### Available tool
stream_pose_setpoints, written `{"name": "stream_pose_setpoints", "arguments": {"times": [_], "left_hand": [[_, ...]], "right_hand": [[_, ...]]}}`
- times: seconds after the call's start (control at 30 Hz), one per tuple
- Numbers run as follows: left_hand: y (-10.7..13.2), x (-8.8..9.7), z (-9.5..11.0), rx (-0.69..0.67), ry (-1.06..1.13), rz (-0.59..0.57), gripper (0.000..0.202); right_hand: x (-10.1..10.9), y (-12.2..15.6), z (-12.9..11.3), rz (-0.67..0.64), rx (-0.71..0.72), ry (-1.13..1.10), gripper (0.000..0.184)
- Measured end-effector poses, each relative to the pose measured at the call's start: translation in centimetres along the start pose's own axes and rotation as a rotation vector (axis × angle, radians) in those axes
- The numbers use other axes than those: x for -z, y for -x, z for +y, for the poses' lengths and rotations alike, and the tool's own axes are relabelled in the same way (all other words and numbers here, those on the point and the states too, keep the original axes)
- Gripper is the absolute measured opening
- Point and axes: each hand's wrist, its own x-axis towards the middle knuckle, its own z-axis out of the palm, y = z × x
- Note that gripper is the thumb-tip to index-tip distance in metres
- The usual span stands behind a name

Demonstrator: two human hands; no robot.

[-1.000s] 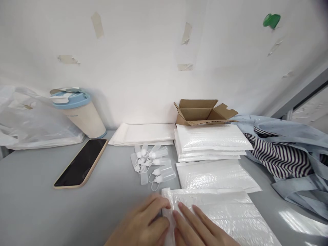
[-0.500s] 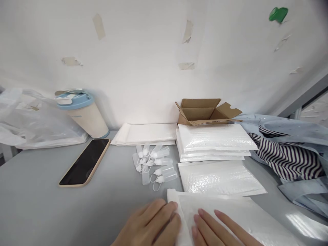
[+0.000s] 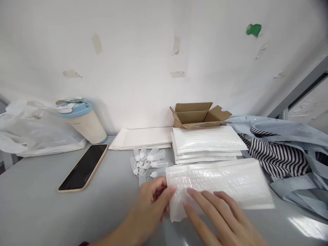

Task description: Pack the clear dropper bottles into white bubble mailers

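A white bubble mailer point(image 3: 230, 182) is held in front of me, its left end pinched between the thumb and fingers of my left hand point(image 3: 151, 205). My right hand point(image 3: 217, 215) is open, fingers spread, lying over the lower part of the mailer. Just beyond my left hand is a cluster of small clear plastic dropper bottles point(image 3: 147, 162) with white caps, a few of them partly hidden by the hand and mailer. Behind the held mailer lies a stack of similar bubble mailers point(image 3: 207, 140).
An open cardboard box point(image 3: 197, 116) stands behind the stack. Flat white mailers point(image 3: 143, 136) lie against the wall. At the left are a phone point(image 3: 84, 167), a blue-lidded cup point(image 3: 84, 121) and a plastic bag point(image 3: 38, 130). Striped and light-blue cloth point(image 3: 279, 153) is piled at the right.
The mailer under my hands has come up and away from me, now over the place where another mailer lay. My left hand has gone from resting on its end to pinching it.
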Motion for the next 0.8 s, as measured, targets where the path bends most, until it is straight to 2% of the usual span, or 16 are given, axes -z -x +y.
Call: {"name": "stream_pose_setpoints", "arguments": {"times": [0.1, 0.23, 0.33, 0.47, 0.63, 0.73, 0.8], "left_hand": [[-2.0, -0.6, 0.3, 0.145, 0.144, -0.058, 0.035], [-3.3, -0.8, 0.6, 0.254, 0.219, -0.14, 0.031], [-3.5, -0.8, 0.8, 0.27, 0.243, -0.143, 0.025], [-3.6, -1.0, 0.8, 0.222, 0.233, -0.132, 0.024], [-3.3, -0.6, 1.0, 0.143, 0.047, -0.082, 0.027], [-3.3, 1.4, 2.0, 0.08, -0.191, -0.068, 0.03], [-3.7, 3.5, 2.7, 0.012, -0.39, 0.029, 0.03]], "right_hand": [[-1.4, 0.2, 0.5, 0.014, -0.024, 0.043, 0.043], [-2.4, 0.4, 1.0, 0.036, -0.039, 0.08, 0.041], [-2.5, 0.4, 1.4, 0.006, -0.036, 0.114, 0.038], [-2.5, 0.4, 1.9, -0.026, -0.029, 0.176, 0.035], [-2.7, 0.4, 2.5, -0.055, -0.021, 0.214, 0.034], [-2.7, 0.4, 2.7, -0.059, -0.04, 0.225, 0.035], [-2.6, 0.5, 2.7, -0.057, -0.032, 0.211, 0.035]]}}
